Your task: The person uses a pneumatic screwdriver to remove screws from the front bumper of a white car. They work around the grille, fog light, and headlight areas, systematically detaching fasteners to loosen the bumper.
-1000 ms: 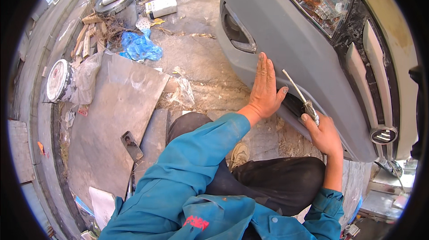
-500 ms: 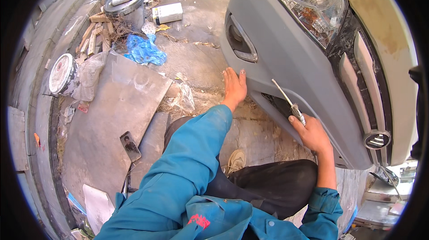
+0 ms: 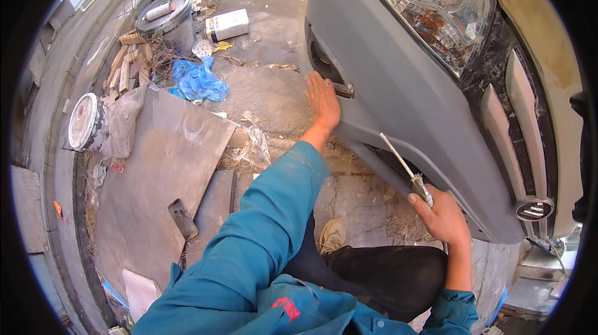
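A grey vehicle bumper (image 3: pixel 398 79) fills the right half of the view, curving round a dark fog lamp opening (image 3: pixel 324 59). My left hand (image 3: pixel 324 103) lies on the bumper's outer edge just below that opening. Its fingers are stretched out and hold nothing. In my right hand (image 3: pixel 442 215) is a screwdriver (image 3: pixel 406 163); its thin pale shaft points up and to the left. That hand is near the lower bumper slot, and its fingers wrap the handle, which is partly hidden. The shaft's tip appears apart from the bumper.
A headlight (image 3: pixel 436 8) and a grille with a round badge (image 3: pixel 534 209) border the bumper. To the left lie a flat board (image 3: pixel 149 167) with a phone (image 3: pixel 182 218) on it, a blue plastic bag (image 3: pixel 200 79), a lidded bucket (image 3: pixel 177 31) and a white-lidded pail (image 3: pixel 84 122).
My left hand has slid forward along the bumper, closer to the fog lamp opening. My right hand, still with the screwdriver, sits slightly lower and further right in view.
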Motion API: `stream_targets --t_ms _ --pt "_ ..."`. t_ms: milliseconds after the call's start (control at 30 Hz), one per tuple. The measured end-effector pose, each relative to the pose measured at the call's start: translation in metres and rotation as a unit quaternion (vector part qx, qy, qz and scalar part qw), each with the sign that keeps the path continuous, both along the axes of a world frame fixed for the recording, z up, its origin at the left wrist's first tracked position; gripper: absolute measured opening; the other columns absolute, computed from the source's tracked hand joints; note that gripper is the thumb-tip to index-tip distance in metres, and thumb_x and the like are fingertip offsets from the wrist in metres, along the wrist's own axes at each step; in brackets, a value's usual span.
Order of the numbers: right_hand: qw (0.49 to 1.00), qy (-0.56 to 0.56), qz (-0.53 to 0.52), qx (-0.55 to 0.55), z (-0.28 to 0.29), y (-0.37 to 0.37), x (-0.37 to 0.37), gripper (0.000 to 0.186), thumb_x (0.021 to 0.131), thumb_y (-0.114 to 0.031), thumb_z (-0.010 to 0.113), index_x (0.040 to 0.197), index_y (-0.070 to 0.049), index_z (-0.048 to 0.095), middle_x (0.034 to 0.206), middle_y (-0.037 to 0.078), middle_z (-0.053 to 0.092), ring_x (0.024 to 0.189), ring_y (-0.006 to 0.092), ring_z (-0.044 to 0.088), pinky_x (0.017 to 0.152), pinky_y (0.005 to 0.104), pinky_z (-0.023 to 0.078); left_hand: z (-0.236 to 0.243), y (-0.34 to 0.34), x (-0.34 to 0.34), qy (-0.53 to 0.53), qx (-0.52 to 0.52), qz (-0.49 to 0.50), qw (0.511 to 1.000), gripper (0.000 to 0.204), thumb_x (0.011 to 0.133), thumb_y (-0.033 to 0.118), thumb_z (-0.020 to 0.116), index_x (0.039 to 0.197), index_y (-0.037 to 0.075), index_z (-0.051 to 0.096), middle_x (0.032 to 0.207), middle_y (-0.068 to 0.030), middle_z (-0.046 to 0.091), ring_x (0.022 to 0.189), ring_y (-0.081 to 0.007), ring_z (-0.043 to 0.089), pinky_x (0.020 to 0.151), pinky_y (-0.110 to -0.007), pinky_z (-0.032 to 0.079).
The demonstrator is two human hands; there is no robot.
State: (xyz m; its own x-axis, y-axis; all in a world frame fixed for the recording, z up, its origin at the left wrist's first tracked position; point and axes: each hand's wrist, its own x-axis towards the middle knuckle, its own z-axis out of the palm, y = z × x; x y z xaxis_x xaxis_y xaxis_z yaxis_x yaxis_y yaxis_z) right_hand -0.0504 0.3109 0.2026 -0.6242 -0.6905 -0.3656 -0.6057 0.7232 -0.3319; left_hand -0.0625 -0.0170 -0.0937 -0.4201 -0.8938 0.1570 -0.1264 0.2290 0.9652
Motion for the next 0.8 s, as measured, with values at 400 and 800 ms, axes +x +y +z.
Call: stream_targets --t_ms 400,800 --pt "0.998 -0.014 0.048 0.036 0.003 0.025 -0.013 0.055 0.104 -0.054 0.076 0.106 0.001 0.070 0.076 0.033 0.067 0.085 0.0605 0.065 0.078 0.0638 0.053 -0.019 -0.038 -0.008 0.040 0.001 0.057 0.998 0.069 0.125 0.031 0.036 0.176 -0.013 0.022 0.186 -0.0379 0.013 0.174 -0.0539 0.011 0.142 -0.056 0.013" --pt "0.995 -0.077 0.060 0.009 -0.005 0.026 -0.033 0.053 0.102 -0.053 0.079 0.104 -0.001 0.071 0.074 0.028 0.067 0.081 0.0581 0.067 0.076 0.0618 0.054 -0.023 -0.155 -0.026 -0.003 -0.020 -0.026 0.999 0.067 0.125 0.046 0.031 0.169 -0.002 0.047 0.173 -0.0264 0.050 0.162 -0.0409 0.044 0.135 -0.047 0.033"
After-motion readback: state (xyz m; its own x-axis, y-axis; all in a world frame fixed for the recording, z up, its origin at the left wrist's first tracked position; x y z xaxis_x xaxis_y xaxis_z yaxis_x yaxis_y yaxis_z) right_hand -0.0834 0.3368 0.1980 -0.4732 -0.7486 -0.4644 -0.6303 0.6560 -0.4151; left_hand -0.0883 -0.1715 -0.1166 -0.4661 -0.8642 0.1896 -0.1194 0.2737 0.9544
